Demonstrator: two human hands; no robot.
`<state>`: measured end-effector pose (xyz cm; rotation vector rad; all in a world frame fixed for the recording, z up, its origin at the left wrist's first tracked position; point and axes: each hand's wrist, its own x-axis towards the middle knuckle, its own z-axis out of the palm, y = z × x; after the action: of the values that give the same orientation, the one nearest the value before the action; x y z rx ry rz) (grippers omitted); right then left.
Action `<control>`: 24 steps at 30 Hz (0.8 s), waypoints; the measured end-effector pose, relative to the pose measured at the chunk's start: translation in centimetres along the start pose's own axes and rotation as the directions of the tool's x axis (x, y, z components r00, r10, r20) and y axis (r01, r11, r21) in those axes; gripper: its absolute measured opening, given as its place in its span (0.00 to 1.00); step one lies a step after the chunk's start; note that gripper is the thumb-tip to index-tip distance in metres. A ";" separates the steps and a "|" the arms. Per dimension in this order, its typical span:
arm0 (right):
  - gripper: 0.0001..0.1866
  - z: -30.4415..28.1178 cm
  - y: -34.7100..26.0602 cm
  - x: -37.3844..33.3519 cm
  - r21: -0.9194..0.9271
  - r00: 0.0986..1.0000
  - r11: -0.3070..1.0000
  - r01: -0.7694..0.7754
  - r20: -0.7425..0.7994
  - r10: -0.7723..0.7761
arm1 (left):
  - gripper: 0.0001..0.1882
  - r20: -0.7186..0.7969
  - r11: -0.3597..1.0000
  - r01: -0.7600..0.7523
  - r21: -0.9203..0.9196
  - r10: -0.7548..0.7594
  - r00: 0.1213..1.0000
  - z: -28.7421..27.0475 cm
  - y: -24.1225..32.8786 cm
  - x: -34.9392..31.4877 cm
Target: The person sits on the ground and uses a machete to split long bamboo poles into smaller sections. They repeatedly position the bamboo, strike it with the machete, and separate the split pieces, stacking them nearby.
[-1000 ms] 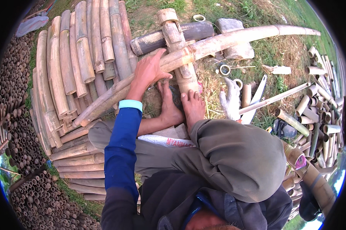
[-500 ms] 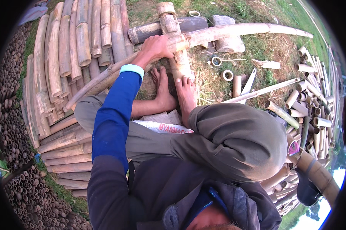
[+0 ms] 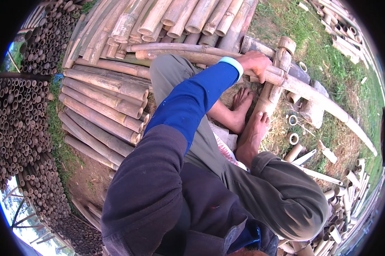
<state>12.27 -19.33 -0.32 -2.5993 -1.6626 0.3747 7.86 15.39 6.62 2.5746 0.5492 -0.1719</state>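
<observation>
My left hand [image 3: 255, 64], at the end of a blue sleeve with a pale cuff, is closed around a long bamboo pole [image 3: 328, 104]. The pole slants from the upper left down to the right. Toward its left end, two lengths run close together, one above the other. Just right of my hand, the pole crosses a thick notched bamboo post [image 3: 270, 96] lying on the ground. My bare feet [image 3: 255, 128] are by this post, one against it. My right hand is out of sight.
Cut bamboo poles [image 3: 103, 91] are stacked left and ahead. Beyond them rises a tall pile of bamboo ends [image 3: 20, 111]. A dark bamboo log [image 3: 299, 74] and a pale block [image 3: 314, 112] lie past the post. Bamboo rings [image 3: 293, 138] and a flat blade-like piece [image 3: 305, 157] lie to the right.
The view has turned left, so the scene sits farther right and more of the stacks shows. My left hand keeps its hold on the bamboo pole.
</observation>
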 end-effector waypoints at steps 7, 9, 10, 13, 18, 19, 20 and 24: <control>0.44 -1.3 0.6 0.2 -0.003 0.999 0.999 0.050 -0.013 -0.050 | 0.42 -0.001 1.000 0.025 -0.001 -0.025 1.000 -0.1 0.0 -0.2; 0.45 -1.8 0.9 0.3 0.004 0.998 0.998 0.061 -0.019 -0.061 | 0.41 -0.025 1.000 0.021 0.001 -0.021 0.999 0.1 -0.3 0.1; 0.46 -2.1 1.3 0.2 0.014 0.998 0.998 0.062 -0.033 -0.062 | 0.40 -0.032 1.000 0.005 0.000 -0.005 0.999 0.5 0.0 0.4; 0.48 -3.6 1.7 1.8 0.070 0.982 0.987 0.147 -0.125 -0.138 | 0.42 -0.035 1.000 0.007 0.027 -0.006 0.999 0.6 0.0 0.8; 0.51 -10.5 5.0 5.8 0.032 0.871 0.978 0.208 -0.461 -0.171 | 0.40 -0.082 1.000 0.018 -0.011 -0.019 0.996 -0.1 0.2 0.3; 0.52 -11.8 6.2 7.3 0.008 0.840 0.983 0.182 -0.522 -0.151 | 0.40 -0.082 1.000 0.017 -0.009 -0.018 0.996 -0.1 0.0 0.3; 0.52 -12.9 7.7 9.1 -0.021 0.808 0.991 0.133 -0.577 -0.121 | 0.40 -0.079 1.000 0.022 -0.008 -0.023 0.997 0.1 0.1 0.4; 0.55 -15.9 12.4 14.1 -0.056 0.724 0.991 -0.122 -0.688 0.051 | 0.44 -0.059 1.000 0.019 0.002 -0.019 0.998 0.0 0.2 0.6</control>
<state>32.40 -10.39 10.55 -2.4067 -1.2996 -0.6318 8.45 15.42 6.60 2.5849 0.5952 -0.1037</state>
